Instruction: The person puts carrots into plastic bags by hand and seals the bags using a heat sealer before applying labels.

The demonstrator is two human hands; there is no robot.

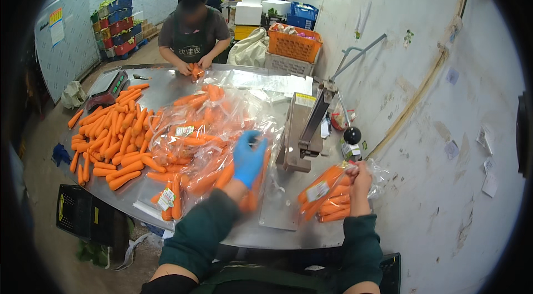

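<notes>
At left, loose carrots (119,133) lie up to the edge of the table (288,238), so a nudge could roll some off. Right of them, heaped bagged carrots (191,139) could slide if the gloved left hand (248,158) pushes them; its fingers are curled, but I cannot tell whether they hold anything. At near right, the right hand (362,177) has its fingers closed on the gathered neck of a carrot bag (333,199); a slack grip could spill it.
</notes>
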